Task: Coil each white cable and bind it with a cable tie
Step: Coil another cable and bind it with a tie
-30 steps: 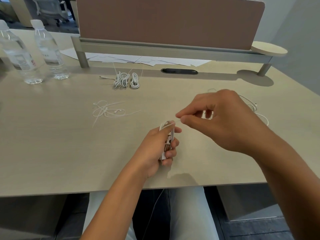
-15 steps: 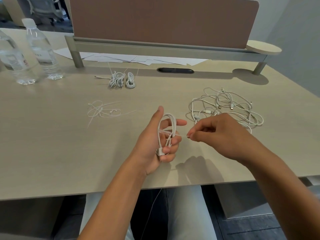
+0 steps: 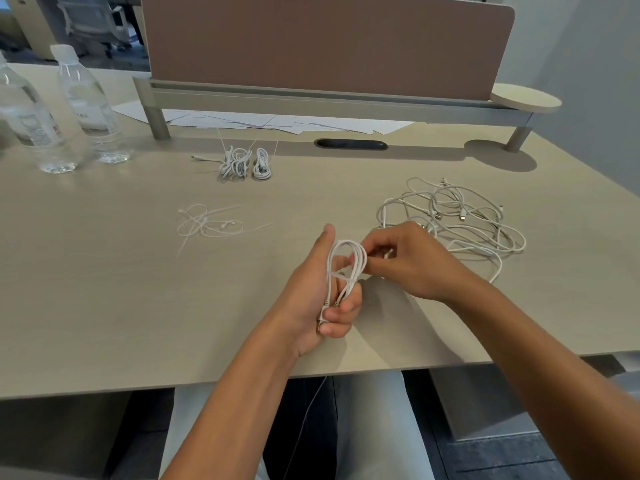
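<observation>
Left hand [image 3: 311, 299] around coiled cable [image 3: 346, 268], right hand [image 3: 408, 261] pinching it.

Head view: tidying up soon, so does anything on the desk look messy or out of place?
Yes: a tangled pile of white cables lies uncoiled right of the hands, and loose cable ties are scattered mid-desk. The bound coils look neat.

Light wood-grain desk [image 3: 104, 271] is seen across the view. A brown divider panel [image 3: 325, 43] is mounted on a grey rail [image 3: 311, 102] at the far edge, carried on round legs. A small round shelf [image 3: 526, 98] is fixed at the rail's right end. A dark cable slot [image 3: 350, 144] is cut into the desktop. Grey wall [image 3: 588, 64] at right, office chair [image 3: 90, 22] at top left.
</observation>
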Available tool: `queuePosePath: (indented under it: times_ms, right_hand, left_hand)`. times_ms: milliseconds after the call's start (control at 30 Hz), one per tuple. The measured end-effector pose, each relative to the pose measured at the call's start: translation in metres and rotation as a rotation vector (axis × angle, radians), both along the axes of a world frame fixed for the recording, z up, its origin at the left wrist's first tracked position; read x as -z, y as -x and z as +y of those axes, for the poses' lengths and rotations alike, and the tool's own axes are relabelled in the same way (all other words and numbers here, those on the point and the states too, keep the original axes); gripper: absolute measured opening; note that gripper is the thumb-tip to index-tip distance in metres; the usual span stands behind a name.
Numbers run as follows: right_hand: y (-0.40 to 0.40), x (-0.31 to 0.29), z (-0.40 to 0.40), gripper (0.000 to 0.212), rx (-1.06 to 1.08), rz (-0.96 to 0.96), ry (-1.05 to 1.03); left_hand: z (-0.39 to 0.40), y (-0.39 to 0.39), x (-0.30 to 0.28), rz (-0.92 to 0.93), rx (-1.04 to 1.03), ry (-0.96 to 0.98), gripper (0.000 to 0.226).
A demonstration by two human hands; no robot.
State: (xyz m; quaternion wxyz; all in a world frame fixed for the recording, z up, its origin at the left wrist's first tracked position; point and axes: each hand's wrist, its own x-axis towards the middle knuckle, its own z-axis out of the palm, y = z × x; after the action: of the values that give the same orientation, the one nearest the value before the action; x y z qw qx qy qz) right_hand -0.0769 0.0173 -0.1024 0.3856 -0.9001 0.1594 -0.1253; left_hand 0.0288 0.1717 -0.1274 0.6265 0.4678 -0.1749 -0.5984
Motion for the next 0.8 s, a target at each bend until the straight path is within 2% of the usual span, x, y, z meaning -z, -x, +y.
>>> queuePosePath:
  times_ms: [67,133,233,300,467,600,800]
  right_hand:
    - [-0.01,-0.002,-0.003,0.006,-0.071,-0.047,0.051]
    - [-0.02,-0.008,-0.008,0.01,-0.156,-0.041,0.06]
    - [-0.035,-0.025,-0.014,0.01,-0.257,0.048,-0.075]
    - [-0.045,-0.036,-0.017,0.006,-0.314,0.163,-0.139]
    - [-0.053,-0.059,-0.018,0.009,-0.397,0.281,-0.123]
    - [-0.045,-0.076,-0.012,0.011,-0.383,0.292,-0.048]
    - [-0.026,-0.077,0.007,0.008,-0.242,0.127,0.204]
  left_hand:
    - [0.0,0.002,-0.002,0.035,0.041,0.007,0.064]
    - [0.001,0.003,-0.004,0.051,0.119,0.003,0.071]
    - [0.005,0.004,-0.006,0.049,0.296,-0.007,0.097]
    - [0.006,0.007,-0.007,0.062,0.376,0.002,0.096]
    - [0.006,0.005,-0.003,0.11,0.35,-0.006,0.071]
    - [0.01,0.001,0.0,0.2,0.311,0.04,0.084]
    - [0.01,0.0,-0.001,0.219,0.204,0.088,0.092]
